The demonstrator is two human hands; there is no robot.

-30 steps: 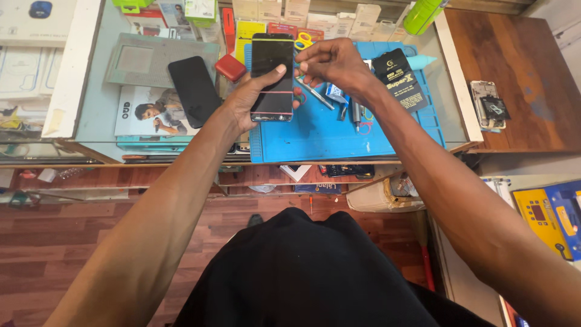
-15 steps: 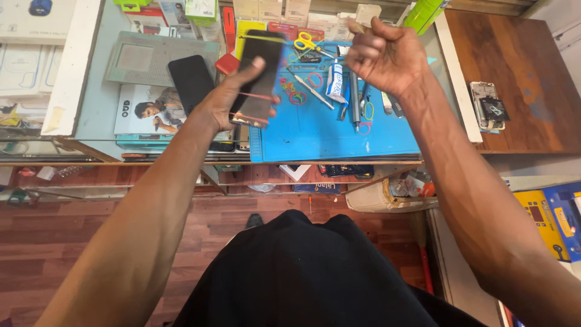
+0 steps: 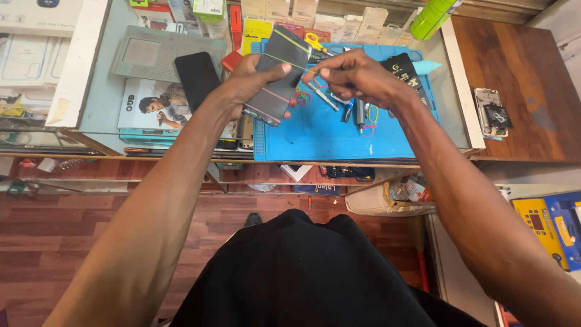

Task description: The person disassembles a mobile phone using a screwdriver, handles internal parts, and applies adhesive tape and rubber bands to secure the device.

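My left hand (image 3: 251, 79) grips a dark phone (image 3: 279, 72), held tilted above the blue work mat (image 3: 315, 136). Several thin coloured rubber bands cross the phone's body. My right hand (image 3: 357, 75) is just right of the phone's top end, its fingers pinched on a thin yellow-green rubber band (image 3: 302, 65) that stretches off the phone. Loose rubber bands (image 3: 370, 115) and metal tweezers (image 3: 324, 97) lie on the mat under my hands.
A second black phone (image 3: 196, 79) lies on the glass counter to the left, beside a grey mat (image 3: 151, 54). Yellow-handled scissors (image 3: 315, 41), a black packet (image 3: 402, 69) and boxes sit at the back. An opened phone (image 3: 491, 112) rests on the wooden table at right.
My right hand, lifted up and away half a second ago, has come back down to the phone's top end. The left hand has tilted the phone and moved it slightly right.
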